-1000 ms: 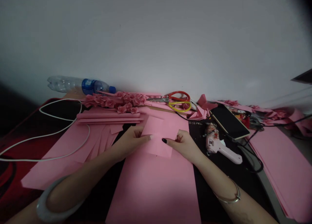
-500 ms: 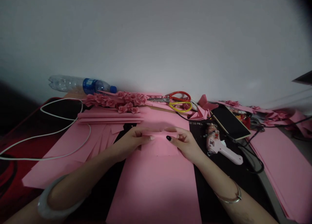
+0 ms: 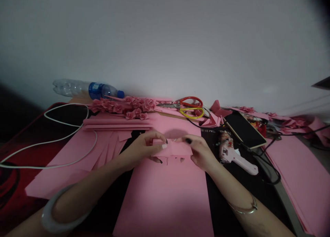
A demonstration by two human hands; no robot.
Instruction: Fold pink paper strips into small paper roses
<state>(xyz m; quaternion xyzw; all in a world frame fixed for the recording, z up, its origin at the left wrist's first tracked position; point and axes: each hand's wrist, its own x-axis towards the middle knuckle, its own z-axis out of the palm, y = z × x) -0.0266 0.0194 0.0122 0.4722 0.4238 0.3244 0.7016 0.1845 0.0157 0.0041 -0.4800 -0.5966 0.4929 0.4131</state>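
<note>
A small folded piece of pink paper (image 3: 177, 149) is held between my two hands, above a larger pink sheet (image 3: 167, 199) that lies on the black mat. My left hand (image 3: 146, 147) pinches its left part, with thumb and forefinger on the upper face and another fingertip showing below the lower edge. At the right end my right hand (image 3: 201, 150) grips the same paper; its thumb is slightly blurred and lies near the top edge. Some of the fingers are hidden behind the paper.
Scissors (image 3: 190, 107) and pink paper roses (image 3: 136, 106) lie along the wall, near a plastic bottle (image 3: 77, 88). To the right are a glue gun (image 3: 238, 160), a phone (image 3: 244, 130) and stacked pink sheets (image 3: 301, 171). A white cable (image 3: 51, 167) crosses paper at left.
The paper now looks shorter from top to bottom, its lower edge higher up. My left fingers have shifted, with one fingertip now showing beneath; my right thumb has moved toward the top edge.
</note>
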